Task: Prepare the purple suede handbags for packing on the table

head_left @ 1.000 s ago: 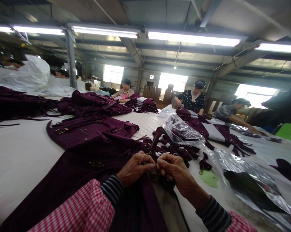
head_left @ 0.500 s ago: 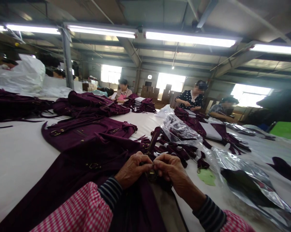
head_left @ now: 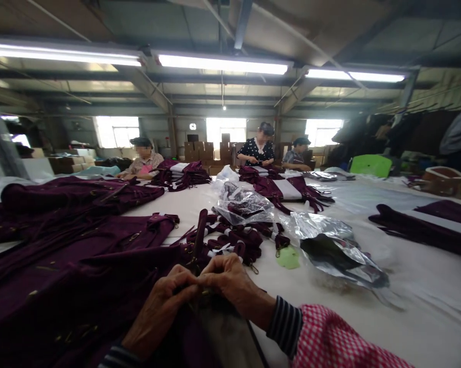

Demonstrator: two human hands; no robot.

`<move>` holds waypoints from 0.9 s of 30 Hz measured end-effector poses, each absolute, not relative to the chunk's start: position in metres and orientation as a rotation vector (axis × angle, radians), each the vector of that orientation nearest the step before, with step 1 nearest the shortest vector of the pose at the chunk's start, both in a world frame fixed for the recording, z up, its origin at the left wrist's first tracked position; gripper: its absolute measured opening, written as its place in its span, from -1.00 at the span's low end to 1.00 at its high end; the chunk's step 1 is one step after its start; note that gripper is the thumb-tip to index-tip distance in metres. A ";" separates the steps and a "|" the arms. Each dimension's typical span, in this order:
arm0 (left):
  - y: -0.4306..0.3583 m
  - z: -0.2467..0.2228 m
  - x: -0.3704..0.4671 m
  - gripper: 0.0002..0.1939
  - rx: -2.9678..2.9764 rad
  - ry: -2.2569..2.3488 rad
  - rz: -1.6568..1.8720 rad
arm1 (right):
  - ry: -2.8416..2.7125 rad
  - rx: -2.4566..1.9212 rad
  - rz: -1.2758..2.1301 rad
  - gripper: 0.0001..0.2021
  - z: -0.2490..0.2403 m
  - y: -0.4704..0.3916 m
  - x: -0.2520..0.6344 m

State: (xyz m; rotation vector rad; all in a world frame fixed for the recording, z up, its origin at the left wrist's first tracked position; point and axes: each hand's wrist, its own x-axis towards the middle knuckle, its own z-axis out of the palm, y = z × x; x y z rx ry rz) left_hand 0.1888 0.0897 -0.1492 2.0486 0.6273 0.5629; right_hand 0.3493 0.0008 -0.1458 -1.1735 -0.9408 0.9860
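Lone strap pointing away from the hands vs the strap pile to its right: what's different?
The single strap runs straight; the strap pile is folded into bundles.
White wraps show in the strap pile; none shows on the single strap.
The single strap's near end is by the left hand and right hand; the strap pile lies beyond them.
Both look dark.

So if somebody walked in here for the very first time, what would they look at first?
Probably the dark purple heap spread over the left side of the white table. Next, perhaps, the left grip and right grip, fingertips close together at the bottom centre, with a pink checked sleeve at bottom right. Farther back on the right, a bright green panel stands out too.
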 end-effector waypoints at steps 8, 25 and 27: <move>0.091 -0.151 0.187 -0.64 2.034 0.663 0.579 | -0.832 -1.132 1.044 -0.86 -0.151 0.004 0.341; -0.005 -0.115 0.172 -0.81 3.119 0.229 -0.065 | -2.118 -1.680 0.022 -0.56 -0.156 -0.034 0.448; -0.010 -0.116 0.173 -0.81 3.168 0.320 -0.176 | -2.147 -1.716 -0.068 -0.65 -0.159 -0.030 0.444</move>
